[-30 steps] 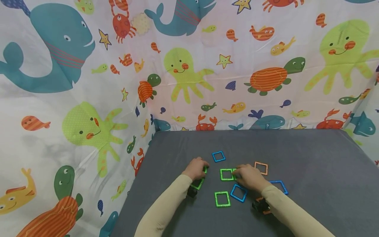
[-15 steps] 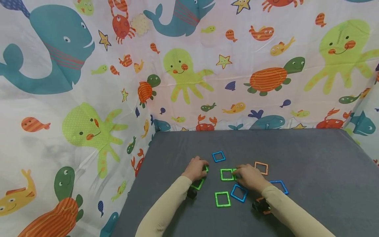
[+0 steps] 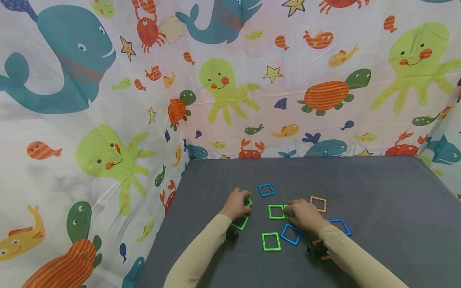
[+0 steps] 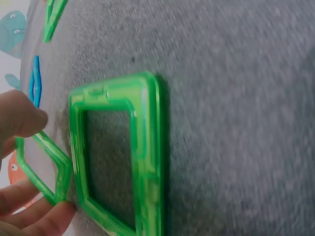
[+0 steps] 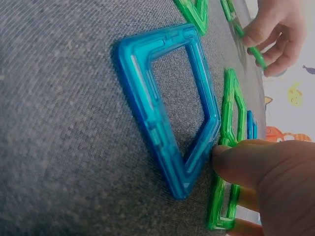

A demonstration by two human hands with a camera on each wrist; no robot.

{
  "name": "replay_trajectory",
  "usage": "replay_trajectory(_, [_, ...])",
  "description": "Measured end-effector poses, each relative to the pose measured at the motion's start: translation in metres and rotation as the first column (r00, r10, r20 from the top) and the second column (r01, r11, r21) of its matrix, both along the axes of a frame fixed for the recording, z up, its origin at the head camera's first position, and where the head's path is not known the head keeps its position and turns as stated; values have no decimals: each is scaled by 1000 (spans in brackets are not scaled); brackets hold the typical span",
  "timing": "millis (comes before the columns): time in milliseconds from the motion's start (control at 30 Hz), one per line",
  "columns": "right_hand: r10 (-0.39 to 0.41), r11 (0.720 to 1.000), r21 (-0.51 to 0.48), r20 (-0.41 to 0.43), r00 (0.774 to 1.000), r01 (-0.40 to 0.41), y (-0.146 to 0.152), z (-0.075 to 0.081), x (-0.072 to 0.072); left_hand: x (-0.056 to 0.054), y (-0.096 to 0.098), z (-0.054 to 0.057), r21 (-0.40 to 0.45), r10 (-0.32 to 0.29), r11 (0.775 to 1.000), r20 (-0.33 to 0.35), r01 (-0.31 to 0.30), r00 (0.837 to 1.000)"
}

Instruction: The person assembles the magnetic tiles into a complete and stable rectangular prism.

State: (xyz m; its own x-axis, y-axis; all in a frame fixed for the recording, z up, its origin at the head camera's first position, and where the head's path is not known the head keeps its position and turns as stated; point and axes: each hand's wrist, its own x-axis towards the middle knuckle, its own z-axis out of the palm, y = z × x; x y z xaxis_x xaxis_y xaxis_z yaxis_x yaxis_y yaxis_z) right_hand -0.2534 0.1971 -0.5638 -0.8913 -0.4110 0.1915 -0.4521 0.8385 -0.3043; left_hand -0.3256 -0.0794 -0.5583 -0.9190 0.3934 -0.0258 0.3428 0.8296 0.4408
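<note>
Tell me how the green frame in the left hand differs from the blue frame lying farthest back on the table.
The green frame is pinched by the left hand; the blue frame lies with no hand on it. The green frame is right by another green frame, whereas the blue frame sits apart. The hand partly covers the green frame; the blue frame shows whole. Both are hollow and straight-sided.

Curtained-off grey tabletop [image 3: 378, 200] (sea-animal cloth [image 3: 245, 60] on three sides).
</note>
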Motion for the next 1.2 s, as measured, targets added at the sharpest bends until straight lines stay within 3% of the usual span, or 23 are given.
replay_trajectory(133, [3,1000,1,1,1000,-3,0,-1,1,2,3,-2,56,-9,998,-27,10,1000])
replay_trajectory(267, [-5,1000,7,6,1000,5,0,-2,1,6,11,-2,118,-53,991,-68,61,996])
replay_trajectory(600, [-29,999,21,14,999,29,-2,-2,0,14,25,-2,163,-167,970,-100,182,981])
replay_trajectory(867, [-29,999,37,33,999,28,-2,2,0,20,27,-6,199,-165,964,-74,176,984])
replay_trajectory(1200, [-41,998,44,29,999,40,-2,2,0,24,35,-9,246,-197,944,-111,219,974])
